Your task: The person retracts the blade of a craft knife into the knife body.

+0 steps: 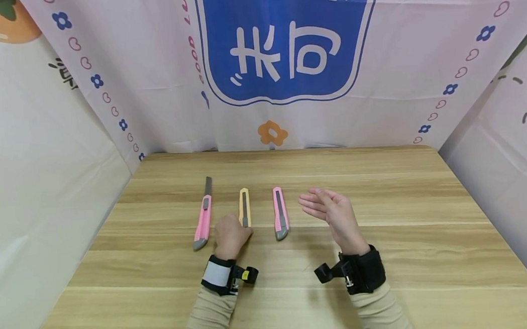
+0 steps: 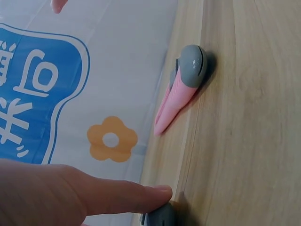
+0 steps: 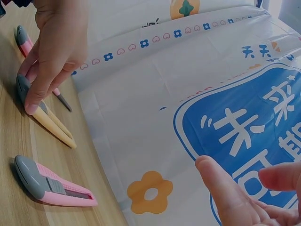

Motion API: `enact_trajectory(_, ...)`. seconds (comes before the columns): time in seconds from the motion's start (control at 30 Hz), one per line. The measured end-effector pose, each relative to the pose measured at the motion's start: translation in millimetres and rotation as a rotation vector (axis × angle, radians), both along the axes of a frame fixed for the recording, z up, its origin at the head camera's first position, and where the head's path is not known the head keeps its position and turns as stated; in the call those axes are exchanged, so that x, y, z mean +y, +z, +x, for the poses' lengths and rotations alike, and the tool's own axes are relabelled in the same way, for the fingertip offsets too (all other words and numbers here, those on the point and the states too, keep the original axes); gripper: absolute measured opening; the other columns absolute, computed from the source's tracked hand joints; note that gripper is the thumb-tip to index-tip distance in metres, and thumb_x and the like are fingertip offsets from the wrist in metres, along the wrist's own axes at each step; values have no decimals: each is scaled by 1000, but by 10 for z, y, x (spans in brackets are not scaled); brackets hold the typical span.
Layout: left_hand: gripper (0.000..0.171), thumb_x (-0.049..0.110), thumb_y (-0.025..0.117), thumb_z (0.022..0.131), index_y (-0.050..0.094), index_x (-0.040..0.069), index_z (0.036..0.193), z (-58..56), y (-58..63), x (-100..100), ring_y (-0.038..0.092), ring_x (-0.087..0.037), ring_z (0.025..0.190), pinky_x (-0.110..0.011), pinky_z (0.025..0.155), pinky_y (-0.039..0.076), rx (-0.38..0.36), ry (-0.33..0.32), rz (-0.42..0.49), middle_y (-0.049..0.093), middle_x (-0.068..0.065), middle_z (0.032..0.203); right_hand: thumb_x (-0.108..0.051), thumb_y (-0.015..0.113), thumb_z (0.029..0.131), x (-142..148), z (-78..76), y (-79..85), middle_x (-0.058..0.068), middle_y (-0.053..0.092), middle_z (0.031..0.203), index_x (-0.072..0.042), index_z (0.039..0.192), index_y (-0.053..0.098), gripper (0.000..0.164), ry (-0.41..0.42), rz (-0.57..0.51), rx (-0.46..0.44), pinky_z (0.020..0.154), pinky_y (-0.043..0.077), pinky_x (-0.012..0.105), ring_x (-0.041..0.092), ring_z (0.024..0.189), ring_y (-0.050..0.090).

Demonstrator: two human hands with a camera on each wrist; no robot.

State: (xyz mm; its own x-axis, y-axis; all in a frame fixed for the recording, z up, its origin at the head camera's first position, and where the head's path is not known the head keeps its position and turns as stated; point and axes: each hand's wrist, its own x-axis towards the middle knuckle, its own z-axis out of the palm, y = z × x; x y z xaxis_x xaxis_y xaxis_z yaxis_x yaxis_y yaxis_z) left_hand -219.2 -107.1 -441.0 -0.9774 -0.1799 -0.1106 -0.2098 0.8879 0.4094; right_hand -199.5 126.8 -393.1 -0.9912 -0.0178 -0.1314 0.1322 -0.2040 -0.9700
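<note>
Three snap-off utility knives lie on the wooden table, points away from me. My left hand (image 1: pixel 229 234) pinches the yellow utility knife (image 1: pixel 245 203) near its grey end, thumb on one side and fingers on the other, as the right wrist view shows. Left of that hand is a pink utility knife (image 1: pixel 204 218) with its grey blade (image 1: pixel 208 186) extended. Another pink utility knife (image 1: pixel 280 211), no blade showing, lies between my hands. My right hand (image 1: pixel 334 213) is held above the table right of it, holding nothing, fingers fairly straight.
The wooden table (image 1: pixel 432 255) ends at the back against a hanging white cloth (image 1: pixel 165 105) with a blue printed panel and orange flower. White cloth walls (image 1: pixel 41 163) also close off the sides. A black strap with a small camera (image 1: pixel 365 270) sits on each wrist.
</note>
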Motion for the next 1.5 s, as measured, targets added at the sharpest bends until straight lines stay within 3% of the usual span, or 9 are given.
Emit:
enact_trajectory(0.4,30,24,77,77,57,4,69,-23,-19,-9,45,-15,54,-22,41,31,-36,4,-12,44,-3,65,-21,44,103,12,17,5,18,69,120,7,130,51,39,4,-2,-5,88,59,27,12,99,72)
enact_trajectory(1.13,34,28,78,77,55,5,67,0,51,-15,44,-15,55,-22,42,31,-98,-10,-4,44,-3,66,-19,43,103,14,8,9,20,67,123,8,129,51,39,11,3,-15,87,59,27,11,98,72)
enact_trajectory(1.37,47,39,70,86,46,8,58,3,88,-68,40,-12,50,-19,39,28,-81,-35,-29,40,-2,62,-19,43,103,16,4,4,16,70,118,9,128,51,38,11,2,-26,87,60,27,11,96,72)
enact_trajectory(1.5,51,41,62,91,47,7,57,-21,101,-157,43,-14,50,-21,39,31,-53,-7,-41,43,-3,61,-19,44,103,21,-1,1,16,71,117,9,128,51,38,15,-1,-22,86,60,27,9,94,72)
